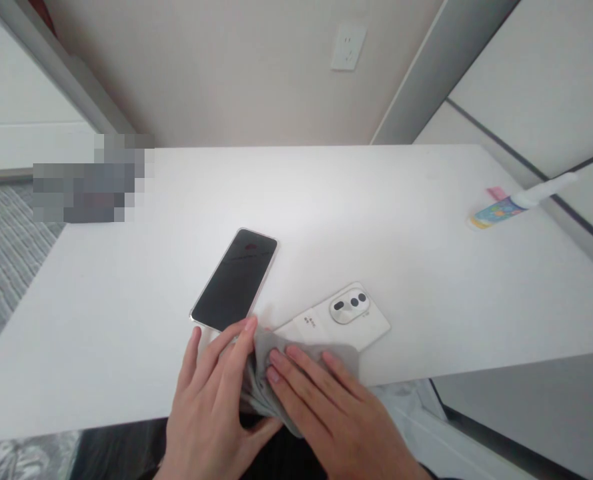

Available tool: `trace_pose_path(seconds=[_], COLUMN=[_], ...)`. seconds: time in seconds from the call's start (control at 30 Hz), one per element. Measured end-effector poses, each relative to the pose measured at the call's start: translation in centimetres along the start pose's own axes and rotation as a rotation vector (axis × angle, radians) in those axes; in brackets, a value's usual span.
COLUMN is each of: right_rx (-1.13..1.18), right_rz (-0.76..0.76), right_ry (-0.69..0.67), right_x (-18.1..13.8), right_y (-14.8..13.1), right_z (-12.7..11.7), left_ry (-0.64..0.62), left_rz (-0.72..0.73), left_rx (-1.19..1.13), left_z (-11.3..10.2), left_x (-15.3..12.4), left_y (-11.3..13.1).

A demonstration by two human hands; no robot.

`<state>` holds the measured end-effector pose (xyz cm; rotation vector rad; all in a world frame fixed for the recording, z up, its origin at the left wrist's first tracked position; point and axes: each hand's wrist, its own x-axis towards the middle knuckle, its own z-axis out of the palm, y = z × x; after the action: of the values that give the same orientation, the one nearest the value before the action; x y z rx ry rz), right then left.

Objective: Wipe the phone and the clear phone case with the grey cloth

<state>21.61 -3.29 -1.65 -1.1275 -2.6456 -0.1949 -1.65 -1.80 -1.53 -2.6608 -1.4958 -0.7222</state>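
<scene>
A white phone (321,325) lies at a slant near the table's front edge, its back with the oval camera block facing up. A grey cloth (343,352) covers its near left part. With fingers together, my right hand (321,400) presses the cloth against the phone. My left hand (221,383) grips around the phone's covered left end, fingertips on the far side and thumb on the near side; the exact contact is hidden by the cloth. Just beyond my left fingertips lies a second phone (236,279), dark screen up, in a clear case.
On the white table (376,227), a spray bottle (499,212) with a colourful label and white top is at the right, with a small pink item (496,193) behind it. A blurred-out grey object (96,190) occupies the back left corner. A wall with a socket (349,47) rises behind.
</scene>
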Motion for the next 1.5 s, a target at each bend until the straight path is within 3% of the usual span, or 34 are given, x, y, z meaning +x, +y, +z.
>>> trace_pose_path(seconds=[0.17, 0.33, 0.37, 0.47, 0.53, 0.67, 0.7, 0.87, 0.93, 1.03, 1.07, 1.23, 1.37, 1.4, 1.5], right_rx=[-0.065, 0.002, 0.006, -0.071, -0.127, -0.146, -0.141, -0.117, -0.088, -0.049, -0.056, -0.101, 0.079, 0.085, -0.026], right_rz=[0.335, -0.013, 0.022, 0.315, 0.355, 0.005, -0.014, 0.397, 0.301, 0.005, -0.003, 0.401, 0.112, 0.114, 0.375], right_ry=[0.009, 0.029, 0.02, 0.0, 0.005, -0.007, -0.029, -0.028, 0.018, 0.046, 0.035, 0.027, 0.022, 0.009, 0.009], right_x=[-0.2, -0.1, -0.3, -0.8, -0.8, -0.6, -0.7, -1.6, -1.4, -0.7, -0.5, -0.9, -0.6, -0.3, 0.5], right_y=[0.3, -0.5, 0.0, 1.2, 0.7, -1.3, -1.1, 1.3, 0.4, -1.3, -1.3, 0.8, 0.4, 0.3, 0.6], right_z=[0.3, 0.2, 0.2, 0.4, 0.5, 0.3, 0.2, 0.2, 0.5, 0.8, 0.8, 0.7, 0.5, 0.4, 0.2], left_ry=[0.026, 0.021, 0.022, 0.044, 0.045, 0.052, 0.054, 0.074, 0.064, 0.019, 0.013, 0.055, 0.007, 0.012, 0.048], left_rz=[-0.023, 0.009, 0.01, 0.001, 0.003, -0.029, -0.022, 0.009, 0.001, 0.022, 0.026, 0.011, 0.02, 0.021, 0.015], left_rx=[-0.019, 0.002, 0.007, 0.007, 0.004, -0.027, -0.03, 0.004, 0.005, 0.016, 0.019, 0.023, 0.021, 0.022, 0.014], left_z=[0.1, 0.2, 0.2, 0.3, 0.4, 0.4, 0.4, 0.4, 0.4, 0.3, 0.3, 0.4, 0.2, 0.2, 0.3], left_x=[0.1, 0.0, 0.1, 0.1, 0.1, 0.0, 0.0, 0.1, 0.1, -0.1, -0.1, 0.3, 0.4, 0.4, 0.4], left_y=[0.2, 0.1, 0.0, 0.1, 0.2, 0.2, 0.2, 0.4, 0.4, 0.3, 0.2, 0.5, 0.6, 0.6, 0.5])
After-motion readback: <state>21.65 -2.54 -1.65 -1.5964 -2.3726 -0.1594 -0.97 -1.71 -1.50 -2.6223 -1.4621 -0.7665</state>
